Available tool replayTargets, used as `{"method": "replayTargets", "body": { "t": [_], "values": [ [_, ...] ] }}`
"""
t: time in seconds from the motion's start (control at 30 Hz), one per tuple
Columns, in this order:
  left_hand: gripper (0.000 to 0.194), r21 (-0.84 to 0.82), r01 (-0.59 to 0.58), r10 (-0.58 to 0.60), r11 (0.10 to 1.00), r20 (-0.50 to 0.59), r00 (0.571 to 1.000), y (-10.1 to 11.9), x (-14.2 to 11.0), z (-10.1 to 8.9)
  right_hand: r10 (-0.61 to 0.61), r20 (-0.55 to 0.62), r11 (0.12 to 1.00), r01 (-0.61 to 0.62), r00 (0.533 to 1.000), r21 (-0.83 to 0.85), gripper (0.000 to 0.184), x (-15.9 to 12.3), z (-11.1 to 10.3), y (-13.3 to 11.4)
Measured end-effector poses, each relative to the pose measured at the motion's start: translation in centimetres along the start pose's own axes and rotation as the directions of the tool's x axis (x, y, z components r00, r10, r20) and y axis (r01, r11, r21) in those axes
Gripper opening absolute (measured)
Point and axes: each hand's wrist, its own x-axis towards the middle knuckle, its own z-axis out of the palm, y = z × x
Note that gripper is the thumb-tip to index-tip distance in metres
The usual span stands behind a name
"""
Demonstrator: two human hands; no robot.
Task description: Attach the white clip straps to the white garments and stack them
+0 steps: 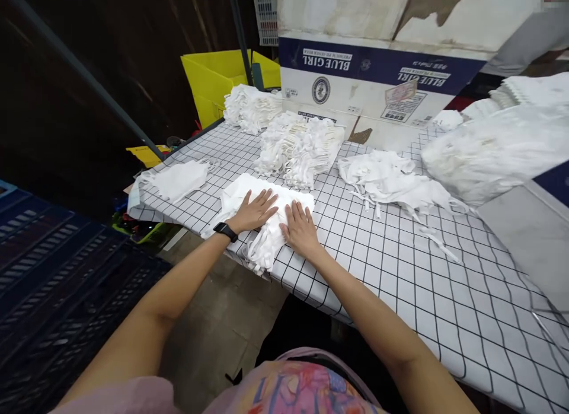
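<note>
A pile of white cloth pieces with straps (242, 191) lies at the near edge of the table, its straps bunched toward me. Flat on its left part rests my left hand (255, 210), fingers spread, with a black watch (226, 231) on the wrist. My right hand (302, 229) presses flat on the pile's right side, its fingers stretched out. Neither hand grips anything. Just beyond the hands stand stacked white strapped bundles (306, 147). A smaller white strapped piece (180, 180) lies to the left, and a loose white heap (395, 180) to the right.
The table wears a black-and-white checked cloth (355, 254). An upside-down printed carton (347, 88) stands at the back, beside a yellow bin (208, 76). Another white bundle (253, 105) sits near it. At right lies a large bagged white pile (498, 147). Blue crates (57, 283) stand at left.
</note>
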Motion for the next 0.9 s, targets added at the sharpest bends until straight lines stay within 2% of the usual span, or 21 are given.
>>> {"method": "replayTargets", "body": {
  "t": [0.1,0.2,0.3,0.4,0.47,0.57,0.67,0.77,0.83,0.9],
  "values": [
    [0.067,0.013,0.015,-0.016,1.0,0.018,1.0,-0.1,0.0,-0.3,-0.004,0.052,0.999,0.002,0.999,0.038,0.065,0.1,-0.8,-0.1],
    [0.068,0.007,0.01,-0.011,1.0,0.043,0.999,-0.8,0.2,-0.7,-0.027,0.077,0.997,0.021,0.997,0.081,0.064,-1.2,-2.2,0.5],
    [0.072,-0.041,-0.008,0.01,0.999,0.043,0.999,-1.4,0.6,-1.3,-0.03,0.038,0.99,0.025,0.999,0.138,0.062,-4.7,-3.4,1.8],
    [0.074,-0.114,-0.026,0.015,0.993,-0.095,0.995,-0.1,0.6,-2.0,0.026,-0.056,0.984,-0.016,0.998,0.177,0.057,-9.6,-4.5,4.6],
    [0.071,-0.112,-0.089,0.066,0.99,-0.2,0.978,2.3,0.5,-2.5,0.091,-0.145,0.978,-0.062,0.985,0.197,0.053,-13.0,-5.2,7.5],
    [0.062,-0.055,-0.287,0.263,0.956,-0.268,0.927,7.6,1.0,-2.7,0.223,-0.293,0.956,-0.15,0.93,0.251,0.043,-17.5,-6.7,12.4],
    [0.052,-0.032,-0.46,0.439,0.887,-0.247,0.864,13.8,3.0,-2.4,0.365,-0.407,0.919,-0.255,0.837,0.302,0.036,-20.6,-8.3,16.8],
    [0.044,-0.02,-0.563,0.549,0.826,-0.201,0.812,20.2,6.6,-1.7,0.437,-0.514,0.896,-0.308,0.738,0.32,0.034,-22.2,-9.4,19.6],
    [0.042,-0.018,-0.57,0.557,0.821,-0.193,0.808,24.2,9.5,-1.2,0.441,-0.579,0.897,-0.311,0.686,0.314,0.033,-22.6,-9.7,20.5],
    [0.042,-0.037,-0.518,0.5,0.854,-0.215,0.839,27.7,12.5,-0.8,0.437,-0.619,0.9,-0.311,0.653,0.306,0.032,-22.8,-9.6,21.1]
  ]
}}
